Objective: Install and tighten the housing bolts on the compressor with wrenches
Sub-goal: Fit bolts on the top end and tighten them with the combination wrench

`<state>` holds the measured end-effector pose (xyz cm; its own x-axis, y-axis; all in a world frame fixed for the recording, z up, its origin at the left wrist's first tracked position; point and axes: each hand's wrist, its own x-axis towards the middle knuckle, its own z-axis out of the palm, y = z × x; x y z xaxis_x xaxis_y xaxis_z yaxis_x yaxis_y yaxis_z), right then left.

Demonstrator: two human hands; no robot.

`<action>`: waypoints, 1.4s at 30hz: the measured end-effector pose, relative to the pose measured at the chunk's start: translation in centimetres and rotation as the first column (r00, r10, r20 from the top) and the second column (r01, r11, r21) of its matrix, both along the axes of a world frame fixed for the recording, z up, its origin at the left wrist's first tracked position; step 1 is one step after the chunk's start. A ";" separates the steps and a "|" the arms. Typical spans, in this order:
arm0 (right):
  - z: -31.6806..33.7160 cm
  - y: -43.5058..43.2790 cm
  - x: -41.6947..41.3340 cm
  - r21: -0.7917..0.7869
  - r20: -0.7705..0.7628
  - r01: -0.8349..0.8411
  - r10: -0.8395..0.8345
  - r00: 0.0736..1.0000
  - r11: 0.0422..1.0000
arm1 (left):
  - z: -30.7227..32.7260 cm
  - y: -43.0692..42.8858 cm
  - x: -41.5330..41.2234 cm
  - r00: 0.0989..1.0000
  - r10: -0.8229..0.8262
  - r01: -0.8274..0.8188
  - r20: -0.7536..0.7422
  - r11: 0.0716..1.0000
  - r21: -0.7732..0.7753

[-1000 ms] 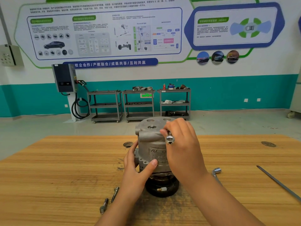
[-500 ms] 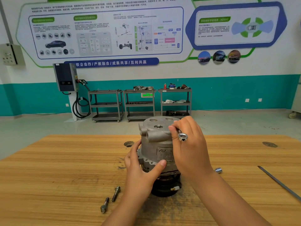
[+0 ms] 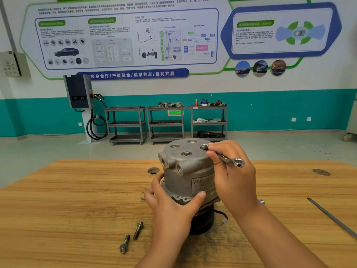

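Bare left hand (image 3: 170,207) and right hand (image 3: 236,182), bare forearms (image 3: 280,238), short trimmed nails.

Dull grey compressor (image 3: 188,171), silvery wrench (image 3: 225,156), dark bolts (image 3: 138,230), orange-brown streaked wooden table (image 3: 77,200), teal wall band (image 3: 270,111)

The scene is brightly and evenly lit by diffuse light, with only a soft shadow cast on the wooden table (image 3: 77,200) at the base of the compressor (image 3: 186,171). Straight lines are bowed toward the edges by the wide-angle lens, and the small print on the wall poster (image 3: 125,35) is rendered soft and unreadable.
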<state>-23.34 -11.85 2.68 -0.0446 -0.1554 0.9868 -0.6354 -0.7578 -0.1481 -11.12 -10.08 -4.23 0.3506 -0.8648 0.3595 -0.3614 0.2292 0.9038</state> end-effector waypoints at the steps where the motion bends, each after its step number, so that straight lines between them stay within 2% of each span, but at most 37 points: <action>1: -0.1 0.1 0.1 0.040 0.036 -0.036 0.035 0.999 0.999 | 0.0 0.1 -0.1 1.000 0.009 -0.009 -0.004 1.000 0.001; 4: 0.3 0.5 0.4 0.154 0.205 -0.179 0.146 0.968 0.972 | 0.0 0.5 -0.5 1.000 0.016 -0.016 0.010 1.000 0.004; 6: 1.3 1.1 0.3 0.090 0.312 -0.268 0.228 0.922 0.959 | -0.1 0.6 -0.7 0.999 0.001 -0.001 0.033 1.000 -0.005; 8: 2.7 1.8 -0.3 -0.028 0.355 -0.311 0.300 0.885 0.950 | -0.2 0.7 -0.9 0.997 -0.009 0.010 0.073 1.000 -0.016; 10: 3.7 2.2 -0.8 -0.032 0.348 -0.321 0.312 0.884 0.946 | -0.1 0.9 -1.0 0.994 -0.007 0.009 0.106 1.000 -0.015; 13: 3.8 1.8 -1.1 0.160 0.301 -0.270 0.213 0.929 0.949 | 0.2 1.5 -1.4 0.989 0.026 -0.025 0.144 1.000 -0.009; 15: 3.3 1.5 -0.9 0.247 0.206 -0.215 0.166 0.964 0.945 | 0.5 2.2 -1.5 0.976 0.062 -0.061 0.209 0.998 -0.009; 17: 2.8 1.3 -0.6 0.254 0.117 -0.158 0.132 0.984 0.954 | 1.1 2.8 -1.4 0.943 0.098 -0.089 0.319 0.995 -0.043; 20: 2.4 1.2 -0.3 0.262 0.080 -0.154 0.138 0.987 0.953 | 2.2 3.8 -1.0 0.888 0.148 -0.087 0.436 0.984 -0.157; 22: 2.2 1.1 -0.3 0.275 0.067 -0.156 0.143 0.987 0.949 | 2.6 4.5 -1.3 0.837 0.161 -0.048 0.524 0.974 -0.223; 25: 2.0 0.9 -0.4 0.267 0.045 -0.138 0.131 0.990 0.954 | 2.7 5.3 -3.0 0.761 0.080 0.163 0.644 0.937 -0.309; 28: 1.8 0.7 -0.6 0.248 0.075 -0.153 0.138 0.988 0.957 | 2.3 5.2 -3.1 0.805 0.190 0.207 0.562 0.798 -0.566; 30: 1.8 0.7 -0.6 0.253 0.092 -0.164 0.145 0.985 0.954 | 2.2 4.6 -2.1 0.874 0.176 0.151 0.453 0.788 -0.597; 33: 1.7 0.6 -0.6 0.264 0.083 -0.142 0.124 0.989 0.954 | 2.3 3.3 -0.7 0.960 0.099 0.026 0.261 0.899 -0.437; 36: 1.6 0.5 -0.7 0.297 0.094 -0.147 0.124 0.988 0.944 | 1.9 1.5 0.7 0.989 0.089 -0.057 0.115 0.965 -0.258; 39: 1.4 0.2 -1.0 0.334 0.114 -0.155 0.123 0.986 0.930 | 1.8 0.6 1.8 1.000 0.022 -0.023 -0.009 0.983 -0.183; 42: 1.3 -0.2 -1.3 0.366 0.118 -0.147 0.111 0.987 0.919 | 1.6 0.3 2.3 0.991 -0.109 0.099 -0.075 0.987 -0.129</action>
